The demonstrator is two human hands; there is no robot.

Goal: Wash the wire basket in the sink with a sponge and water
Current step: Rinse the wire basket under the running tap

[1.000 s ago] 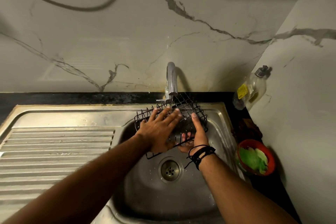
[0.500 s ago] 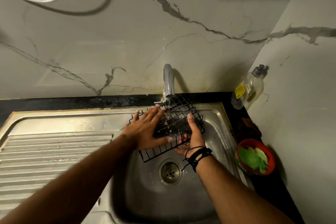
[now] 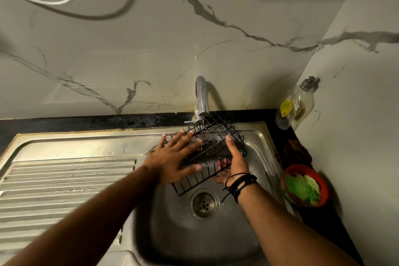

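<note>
Marble-veined walls back a steel sink (image 3: 254, 218) set in a dark counter (image 3: 64, 122). Held tilted over the basin, under the tap (image 3: 201, 97), is the black wire basket (image 3: 216, 147). Spread flat with fingers straight, the left hand (image 3: 172, 157) presses on the basket's mesh, its grip wide. Around the basket's right edge the right hand (image 3: 234, 162) holds tight, thumb on top and fingers beneath. Near the right wall stand a soap bottle (image 3: 299, 103) and a red bowl (image 3: 304, 185).
</note>
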